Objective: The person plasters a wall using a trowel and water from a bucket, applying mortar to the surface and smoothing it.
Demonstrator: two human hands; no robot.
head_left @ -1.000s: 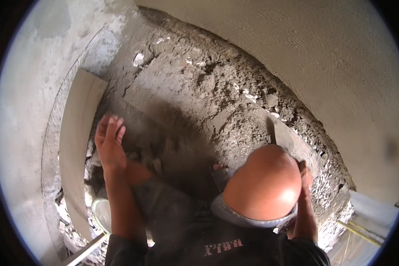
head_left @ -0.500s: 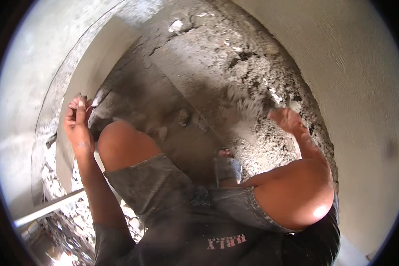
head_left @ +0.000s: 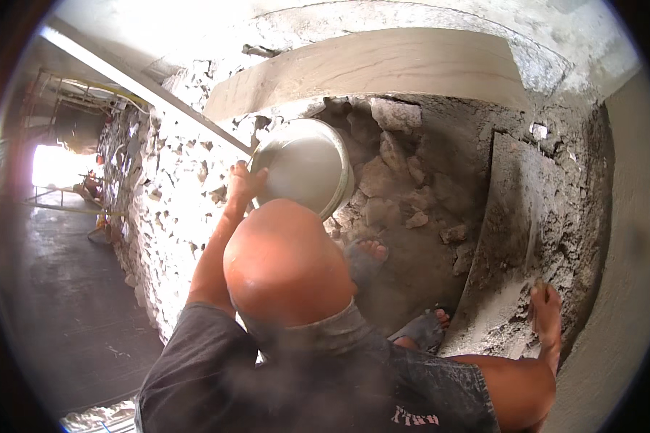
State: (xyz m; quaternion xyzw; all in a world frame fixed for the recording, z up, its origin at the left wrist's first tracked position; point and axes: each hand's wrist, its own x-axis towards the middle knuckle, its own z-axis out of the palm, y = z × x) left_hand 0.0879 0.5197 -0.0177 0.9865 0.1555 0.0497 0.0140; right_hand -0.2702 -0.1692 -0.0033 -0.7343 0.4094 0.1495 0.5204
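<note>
My left hand [head_left: 245, 182] grips the rim of a round pale bucket [head_left: 340, 155] with cloudy grey liquid inside, left of centre. My right hand [head_left: 545, 309] is at the far right, fingers drawn together, low over the rough mortar ledge [head_left: 516, 198]; what it holds, if anything, I cannot make out. My bent knee [head_left: 282, 263] rises between my arms. A bare foot in a dusty sandal [head_left: 372, 252] rests on the dirty ground among broken stone chunks [head_left: 375, 177].
A long pale bar [head_left: 144, 86] slants down behind the bucket. A smooth grey band [head_left: 368, 58] runs across the back, a plastered wall [head_left: 628, 216] along the right. Pale rubble [head_left: 166, 180] lines the left, beside a dark floor [head_left: 79, 289] with metal scaffolding [head_left: 54, 195] and bright daylight beyond.
My view has swung left onto the bucket and scaffolding. My left hand has moved from near the grey band to the bucket rim and taken hold. My right hand appears lower in view.
</note>
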